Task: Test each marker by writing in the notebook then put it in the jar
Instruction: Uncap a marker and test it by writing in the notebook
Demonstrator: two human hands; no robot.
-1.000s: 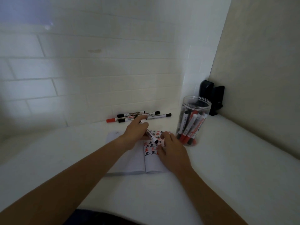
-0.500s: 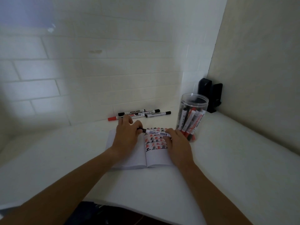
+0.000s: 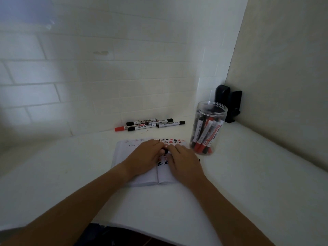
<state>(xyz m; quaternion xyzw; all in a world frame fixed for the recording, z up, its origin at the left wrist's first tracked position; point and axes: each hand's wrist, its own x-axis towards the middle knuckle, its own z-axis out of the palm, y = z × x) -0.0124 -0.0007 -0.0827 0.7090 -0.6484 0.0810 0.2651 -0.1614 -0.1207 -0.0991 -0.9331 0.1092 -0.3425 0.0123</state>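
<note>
An open notebook (image 3: pixel 136 176) lies on the white counter, its right page filled with rows of red and black marks. Both hands meet over it. My right hand (image 3: pixel 183 161) is closed around a whiteboard marker (image 3: pixel 166 151), which is mostly hidden; a black end shows beyond the hand's right side. My left hand (image 3: pixel 146 155) pinches the marker's black end where it sticks out between the hands. A clear plastic jar (image 3: pixel 213 108) with several red and black markers stands just right of the notebook. Several loose markers (image 3: pixel 150 124) lie by the wall behind.
A tiled wall runs behind the counter and a plain wall closes the right side. A black object (image 3: pixel 229 102) stands in the corner behind the jar. The counter's front edge (image 3: pixel 142 229) is near my body.
My left hand brought a marker from the pile to the notebook. Both hands held it level half a second ago; now they have drawn together and cover most of it.
</note>
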